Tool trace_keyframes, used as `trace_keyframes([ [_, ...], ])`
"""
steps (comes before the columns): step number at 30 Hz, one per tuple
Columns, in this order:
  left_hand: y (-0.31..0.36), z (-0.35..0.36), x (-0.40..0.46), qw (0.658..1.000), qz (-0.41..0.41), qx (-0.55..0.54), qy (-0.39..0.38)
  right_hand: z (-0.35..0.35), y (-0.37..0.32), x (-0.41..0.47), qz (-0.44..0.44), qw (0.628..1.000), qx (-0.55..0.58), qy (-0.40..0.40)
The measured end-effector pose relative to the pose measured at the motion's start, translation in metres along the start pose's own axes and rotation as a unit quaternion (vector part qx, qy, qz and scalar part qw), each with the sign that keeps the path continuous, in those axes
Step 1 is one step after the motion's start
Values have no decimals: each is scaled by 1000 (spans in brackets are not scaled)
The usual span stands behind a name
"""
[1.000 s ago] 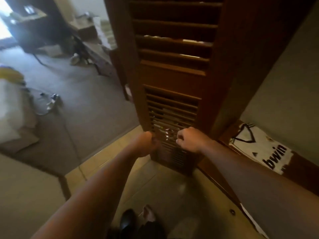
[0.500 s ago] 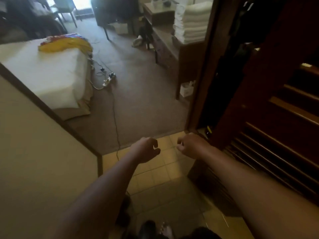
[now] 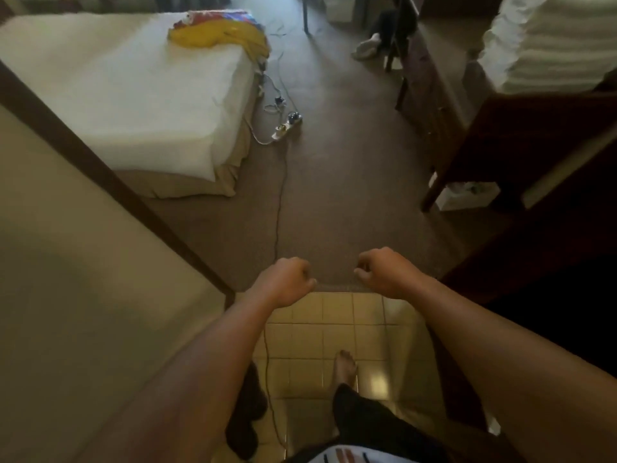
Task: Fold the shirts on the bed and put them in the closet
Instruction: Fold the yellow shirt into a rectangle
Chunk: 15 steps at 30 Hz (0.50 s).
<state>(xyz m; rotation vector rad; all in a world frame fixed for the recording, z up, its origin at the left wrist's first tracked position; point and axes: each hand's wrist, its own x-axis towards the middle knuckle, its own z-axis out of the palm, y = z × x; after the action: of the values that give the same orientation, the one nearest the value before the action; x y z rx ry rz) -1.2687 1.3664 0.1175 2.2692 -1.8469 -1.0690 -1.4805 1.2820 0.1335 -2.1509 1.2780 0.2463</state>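
Observation:
A heap of shirts, yellow on top with coloured ones behind (image 3: 217,33), lies at the far corner of the white bed (image 3: 127,95) at the upper left. My left hand (image 3: 283,279) and my right hand (image 3: 384,270) are held out in front of me, side by side over the line where tile meets carpet. Both are curled into loose fists with nothing in them. The closet is out of view; only dark wood (image 3: 541,255) shows at the right edge.
A power strip (image 3: 287,127) with cables lies on the brown carpet beside the bed, its cord running back to the tiled floor (image 3: 320,342). A beige wall corner (image 3: 83,295) stands at the left. Stacked white towels (image 3: 551,41) rest on a dark wooden stand at the right.
My view has swung from the louvered closet door and the folded white shirt toward the bedroom. Both hands have come off the door and stay curled and empty.

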Motion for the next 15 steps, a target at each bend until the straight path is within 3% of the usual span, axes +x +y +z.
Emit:
trace_keyframes([
  [15, -37, -166, 236, 996, -68, -61, 24, -151, -20, 303, -71, 996, -3, -57],
])
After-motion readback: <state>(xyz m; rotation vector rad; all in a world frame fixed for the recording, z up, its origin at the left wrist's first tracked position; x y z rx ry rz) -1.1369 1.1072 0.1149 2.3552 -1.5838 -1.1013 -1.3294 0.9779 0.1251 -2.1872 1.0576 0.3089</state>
